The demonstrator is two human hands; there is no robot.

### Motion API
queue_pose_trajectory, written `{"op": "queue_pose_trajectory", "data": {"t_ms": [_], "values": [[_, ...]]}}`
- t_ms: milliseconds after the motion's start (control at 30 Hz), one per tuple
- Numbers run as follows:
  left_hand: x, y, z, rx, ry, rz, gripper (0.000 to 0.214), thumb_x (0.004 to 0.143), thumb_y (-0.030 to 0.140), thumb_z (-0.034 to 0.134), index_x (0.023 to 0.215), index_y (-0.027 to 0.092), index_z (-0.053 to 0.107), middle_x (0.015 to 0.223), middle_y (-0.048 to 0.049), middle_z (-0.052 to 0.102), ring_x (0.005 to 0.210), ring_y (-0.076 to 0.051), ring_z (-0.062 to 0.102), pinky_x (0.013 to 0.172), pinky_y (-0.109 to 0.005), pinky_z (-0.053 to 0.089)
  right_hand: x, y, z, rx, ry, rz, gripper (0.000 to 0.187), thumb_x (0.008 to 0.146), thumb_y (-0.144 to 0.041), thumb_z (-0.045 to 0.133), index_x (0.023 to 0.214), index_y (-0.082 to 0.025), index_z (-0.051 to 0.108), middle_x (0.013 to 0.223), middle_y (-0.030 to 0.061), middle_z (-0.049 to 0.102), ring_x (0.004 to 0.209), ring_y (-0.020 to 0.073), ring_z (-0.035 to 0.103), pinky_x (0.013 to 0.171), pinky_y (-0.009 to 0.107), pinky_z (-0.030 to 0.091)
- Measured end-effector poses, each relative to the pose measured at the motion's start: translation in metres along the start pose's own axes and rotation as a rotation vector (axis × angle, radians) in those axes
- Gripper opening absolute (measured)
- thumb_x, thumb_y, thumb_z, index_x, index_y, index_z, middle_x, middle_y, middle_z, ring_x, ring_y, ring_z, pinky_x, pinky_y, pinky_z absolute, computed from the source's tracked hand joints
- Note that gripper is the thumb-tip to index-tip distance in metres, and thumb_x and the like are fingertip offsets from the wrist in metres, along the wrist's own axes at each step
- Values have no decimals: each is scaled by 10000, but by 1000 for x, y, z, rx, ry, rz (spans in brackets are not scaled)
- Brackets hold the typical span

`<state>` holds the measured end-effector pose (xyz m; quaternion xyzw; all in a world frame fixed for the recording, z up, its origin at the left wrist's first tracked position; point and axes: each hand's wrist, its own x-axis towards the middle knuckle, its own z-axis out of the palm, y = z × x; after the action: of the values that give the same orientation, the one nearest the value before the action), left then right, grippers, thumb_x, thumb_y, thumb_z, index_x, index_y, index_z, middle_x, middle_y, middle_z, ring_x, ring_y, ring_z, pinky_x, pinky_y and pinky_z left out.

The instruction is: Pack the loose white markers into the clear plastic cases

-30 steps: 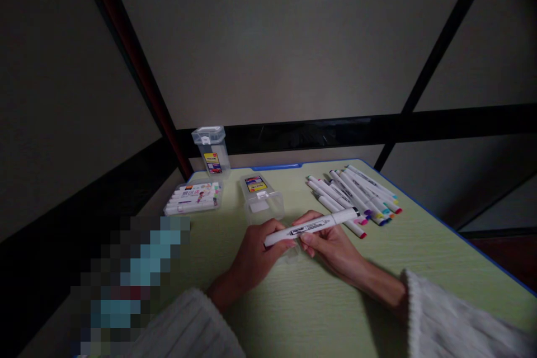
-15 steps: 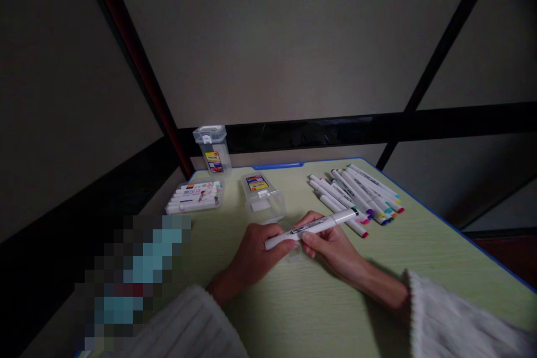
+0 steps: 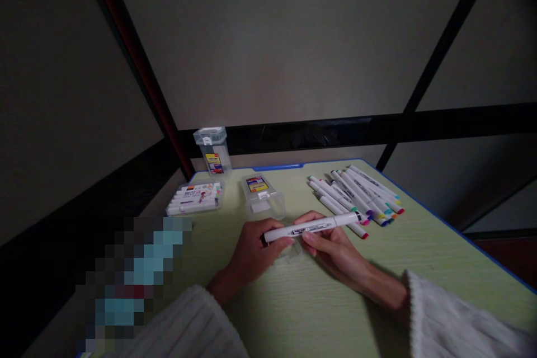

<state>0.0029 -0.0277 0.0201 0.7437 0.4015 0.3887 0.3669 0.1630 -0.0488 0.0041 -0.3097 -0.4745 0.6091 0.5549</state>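
Observation:
A white marker pen (image 3: pixel 312 226) with dark ends lies across both hands, nearly level, printing facing me. My left hand (image 3: pixel 254 249) pinches its left end between thumb and fingers. Farther along the barrel, my right hand (image 3: pixel 329 240) grips it, thumb in front and fingers behind. Below and behind the hands is a clear plastic box (image 3: pixel 265 204) with a yellow and blue label, lying on the table; its near part is partly hidden by my hands. To the right of my right hand lies a loose pile of white markers (image 3: pixel 356 193) with coloured ends.
On the pale green table (image 3: pixel 319 307) a flat clear case of markers (image 3: pixel 196 197) lies at the left. Behind it stands an upright clear container (image 3: pixel 213 154) with a lid. A wall (image 3: pixel 293 39) rises just past the table's blue back edge. A pixelated patch covers the lower left.
The marker has turned in my hands: its left end now shows a dark tip and it lies more level. Both hands keep about the same place.

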Motion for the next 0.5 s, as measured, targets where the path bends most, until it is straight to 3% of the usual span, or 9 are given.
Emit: {"op": "queue_pose_trajectory", "data": {"t_ms": [233, 400, 500], "values": [[0, -9, 0, -110, 51, 18, 276, 728, 250, 530, 954, 125, 628, 782, -43, 618, 436, -55, 501, 407, -165, 378, 5, 0, -3, 185, 90, 15, 242, 605, -299, 734, 788, -181, 628, 476, -70, 421, 455, 59, 316, 448, 206, 231], [-1, -6, 0, -120, 43, -13, 231, 725, 242, 541, 896, 112, 625, 529, 25, 556, 397, -64, 497, 411, -158, 366, 6, 2, -5, 175, 110, -4, 252, 602, -296, 738, 803, -189, 631, 491, -68, 434, 448, 63, 324, 437, 211, 254], [-2, -2, 2, -152, -1, -46, 215, 713, 255, 547, 853, 111, 622, 493, 37, 528, 378, -67, 487, 398, -163, 363, 4, 2, -5, 122, 87, -13, 262, 604, -302, 739, 815, -189, 633, 500, -63, 451, 448, 66, 336, 430, 213, 264]]}}
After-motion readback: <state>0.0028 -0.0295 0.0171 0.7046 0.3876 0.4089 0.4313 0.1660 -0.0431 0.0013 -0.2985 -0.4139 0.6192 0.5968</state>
